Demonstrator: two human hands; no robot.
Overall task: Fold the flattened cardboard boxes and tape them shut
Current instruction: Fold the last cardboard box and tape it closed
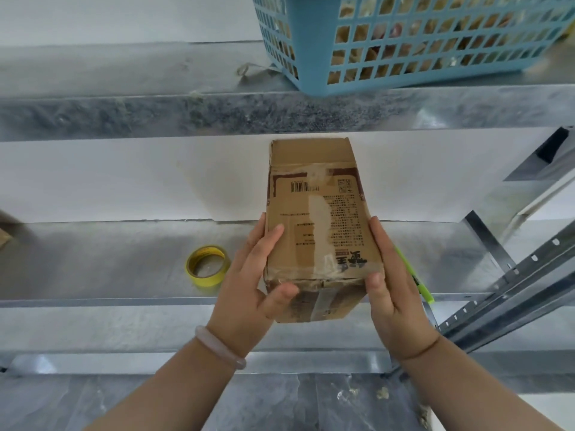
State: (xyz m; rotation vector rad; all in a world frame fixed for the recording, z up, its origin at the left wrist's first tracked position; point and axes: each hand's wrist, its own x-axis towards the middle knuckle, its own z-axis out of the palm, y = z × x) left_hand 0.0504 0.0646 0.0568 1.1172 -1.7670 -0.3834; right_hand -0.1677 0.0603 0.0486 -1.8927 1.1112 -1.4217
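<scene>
A brown cardboard box [317, 225], folded into shape, is held lengthwise over the metal shelf [109, 269]. It carries printed text, a barcode and strips of clear tape. The flap at its far end stands up. My left hand [252, 287] grips the box's near left corner, thumb on the near end face. On the right side my right hand [393, 284] presses flat, thumb at the near top edge. A yellow tape roll [207, 265] lies on the shelf, left of my left hand.
A blue plastic basket [404, 42] with brownish contents sits on the shelf above, upper right. A green pen-like object [415, 281] lies on the shelf behind my right hand. Slotted metal rack struts [513, 293] run diagonally at the right. Grey floor lies below.
</scene>
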